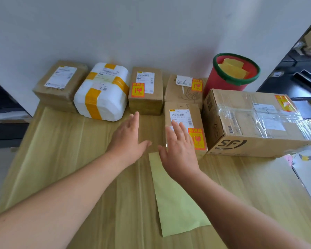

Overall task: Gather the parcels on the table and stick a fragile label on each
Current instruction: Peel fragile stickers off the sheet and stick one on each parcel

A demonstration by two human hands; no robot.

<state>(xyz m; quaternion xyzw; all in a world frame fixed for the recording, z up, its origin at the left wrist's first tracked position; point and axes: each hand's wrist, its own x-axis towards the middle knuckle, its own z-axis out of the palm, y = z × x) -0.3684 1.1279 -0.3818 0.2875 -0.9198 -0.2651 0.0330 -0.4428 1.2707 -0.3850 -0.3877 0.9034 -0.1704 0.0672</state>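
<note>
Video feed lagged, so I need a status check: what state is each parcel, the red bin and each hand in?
Left brown parcel: unlabelled.
White foam parcel: unlabelled.
Middle brown box: labelled.
5-6 box: labelled.
1-8 box: labelled.
SF carton: labelled.
Red bin: holds yellow sheets.
Left hand: open.
Right hand: open.

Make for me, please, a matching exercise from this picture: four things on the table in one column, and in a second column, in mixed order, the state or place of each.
Things
1. white foam parcel
2. SF carton
3. red bucket
4. pale green sheet

States or places
A. holds yellowish sheets
B. lies flat on the table, its far end beside the right hand
C. crossed by bands of yellow tape
D. carries a fragile label on its top, at the far right

Pairs: 1-C, 2-D, 3-A, 4-B
</note>
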